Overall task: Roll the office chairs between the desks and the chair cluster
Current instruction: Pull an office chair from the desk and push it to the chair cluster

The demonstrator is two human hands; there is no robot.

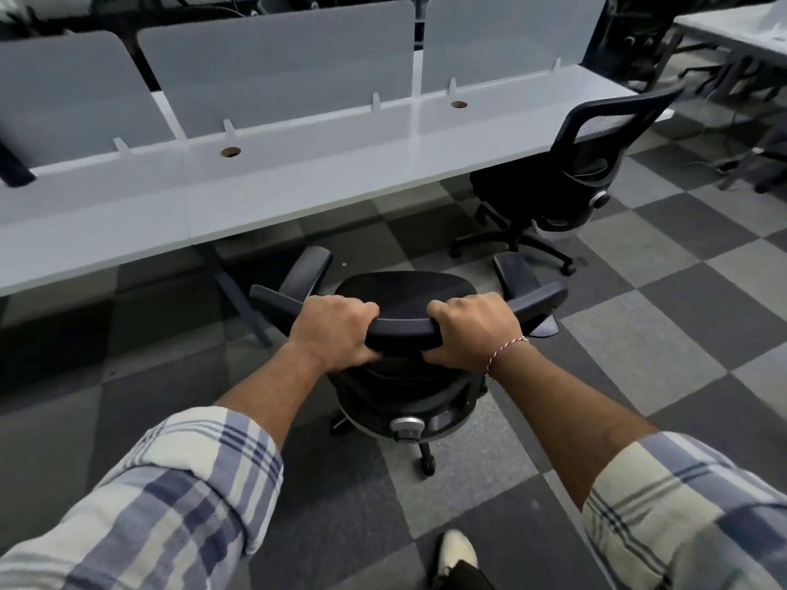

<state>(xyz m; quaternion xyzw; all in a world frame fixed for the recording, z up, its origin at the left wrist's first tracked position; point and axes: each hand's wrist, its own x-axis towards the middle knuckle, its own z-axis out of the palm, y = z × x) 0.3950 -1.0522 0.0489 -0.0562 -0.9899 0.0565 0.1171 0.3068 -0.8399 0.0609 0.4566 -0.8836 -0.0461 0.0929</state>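
Head view, left hand (334,330) and right hand (470,327) curled tight round black office chair's (402,291) top rail

Chair (402,330): top rail and armrests smooth matt black plastic; seat dull black cloth; ridged, silvery, metal-looking knob (408,427) at the back.
Second chair (596,134): see-through mesh back in a matt plastic frame.
Desk (298,181): smooth pale top, faint sheen.
Dividers (277,74): matt grey.
Floor (639,334): rough carpet tiles.
Sleeves (191,483): woven check cloth.
Bracelet (506,351): twisted thread.
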